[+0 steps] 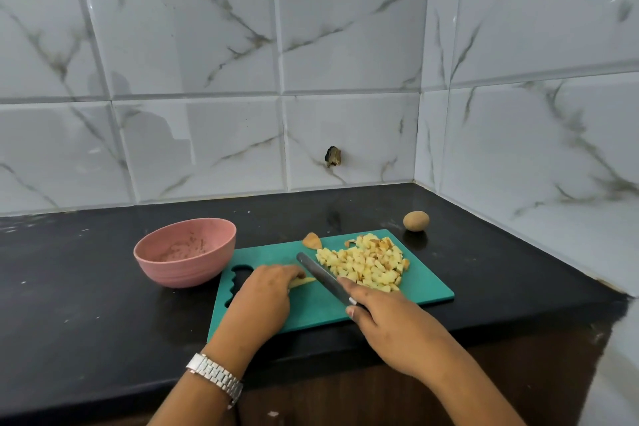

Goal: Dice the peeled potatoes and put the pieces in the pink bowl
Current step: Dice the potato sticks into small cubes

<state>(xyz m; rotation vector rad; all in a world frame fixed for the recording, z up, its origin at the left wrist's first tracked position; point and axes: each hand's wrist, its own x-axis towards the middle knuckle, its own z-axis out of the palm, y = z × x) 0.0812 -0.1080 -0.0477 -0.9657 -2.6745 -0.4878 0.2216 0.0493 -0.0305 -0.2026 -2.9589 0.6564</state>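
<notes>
A green cutting board (311, 308) lies on the black counter. A heap of diced potato (366, 264) covers its far right part. My left hand (262, 297) holds down thin potato strips (302, 282) near the board's middle. My right hand (387, 318) grips the handle of a knife (320, 273), forefinger along the spine; the blade points away to the left, just beyond the strips. A potato chunk (312, 240) sits at the board's far edge. The pink bowl (185, 251) stands left of the board and holds no pieces.
A whole potato (416, 221) sits on the counter (86, 287) behind the board's right corner. Tiled walls close the back and the right side. The counter's front edge runs just below my wrists.
</notes>
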